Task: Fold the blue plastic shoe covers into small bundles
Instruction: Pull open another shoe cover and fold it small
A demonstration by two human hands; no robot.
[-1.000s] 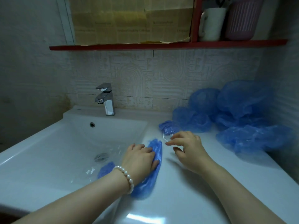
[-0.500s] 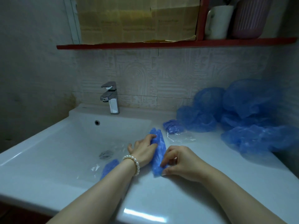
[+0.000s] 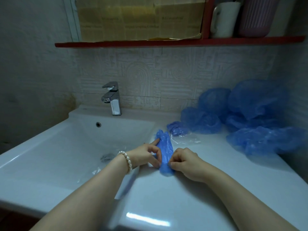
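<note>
Two hands set on narrow blue shoe cover (image 3: 165, 152), laid lengthwise on white counter (image 3: 191, 197) just right of sink basin (image 3: 83, 147). Near end pinched by curled fingers of right hand (image 3: 185, 161); left edge pinched by left hand (image 3: 146, 155), index finger stretched along it. Small folded bundle (image 3: 177, 128) lying beyond cover. Loose cover pile (image 3: 250, 117) heaped farther right of basin, against wall.

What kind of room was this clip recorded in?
Most likely a home bathroom: a white washbasin with a chrome tap, a patterned tiled wall behind it, and a red shelf holding a white mug.
</note>
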